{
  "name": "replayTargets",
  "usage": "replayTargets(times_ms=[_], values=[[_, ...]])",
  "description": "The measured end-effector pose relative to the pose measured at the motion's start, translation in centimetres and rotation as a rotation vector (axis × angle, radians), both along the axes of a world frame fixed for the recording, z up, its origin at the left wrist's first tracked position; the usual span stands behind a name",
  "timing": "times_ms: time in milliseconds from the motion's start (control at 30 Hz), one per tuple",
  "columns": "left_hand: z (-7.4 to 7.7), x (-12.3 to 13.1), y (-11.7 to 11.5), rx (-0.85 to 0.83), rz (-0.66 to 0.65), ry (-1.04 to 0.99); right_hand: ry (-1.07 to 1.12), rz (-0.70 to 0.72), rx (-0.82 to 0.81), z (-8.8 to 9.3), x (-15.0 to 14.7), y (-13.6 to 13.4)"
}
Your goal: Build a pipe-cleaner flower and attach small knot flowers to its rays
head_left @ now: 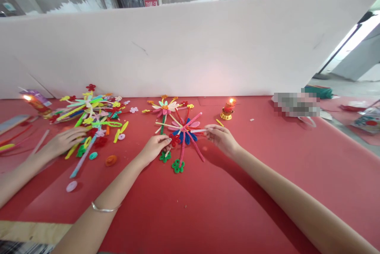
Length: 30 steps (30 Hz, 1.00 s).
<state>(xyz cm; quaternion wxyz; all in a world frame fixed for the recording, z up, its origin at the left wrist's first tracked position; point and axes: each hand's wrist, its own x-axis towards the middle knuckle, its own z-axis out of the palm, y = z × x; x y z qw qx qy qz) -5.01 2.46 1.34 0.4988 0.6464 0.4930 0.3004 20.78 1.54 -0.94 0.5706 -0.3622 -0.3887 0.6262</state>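
Observation:
My left hand [154,148], with a silver bracelet [104,208] on its wrist, pinches the left side of a bundle of pipe-cleaner flowers [184,133] of pink, blue, red and white. My right hand [221,138] pinches a pale stick at the bundle's right side. Both hands are closed on it. Green pipe-cleaner flowers [177,165] lie just below the bundle, on the red table [208,206].
Another person's hand [63,142] reaches into a heap of coloured pipe-cleaner pieces [90,113] at the left. A lit candle in a gold holder [228,109] stands behind my right hand. A second lit candle [35,101] is far left. A white board [190,48] walls the back.

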Motion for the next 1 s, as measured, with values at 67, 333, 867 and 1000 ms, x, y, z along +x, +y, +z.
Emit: replayTargets(times_ms=[67, 333, 867, 1000], values=[[0.4, 0.2, -0.3, 0.044, 0.014, -0.001, -0.007, 0.023, -0.002, -0.1, -0.3, -0.3], [0.4, 1.1, -1.6, 0.087, -0.044, 0.057, -0.096, 0.116, 0.018, 0.2, -1.4, -1.4], [-0.3, 1.5, -2.4, 0.604, -0.194, 0.228, 0.091, 0.223, -0.072, -0.8, -0.8, -0.6], [-0.2, 1.9, -2.8, 0.4, -0.174, 0.179, 0.066, 0.259, -0.056, -1.1, -0.9, -0.6]])
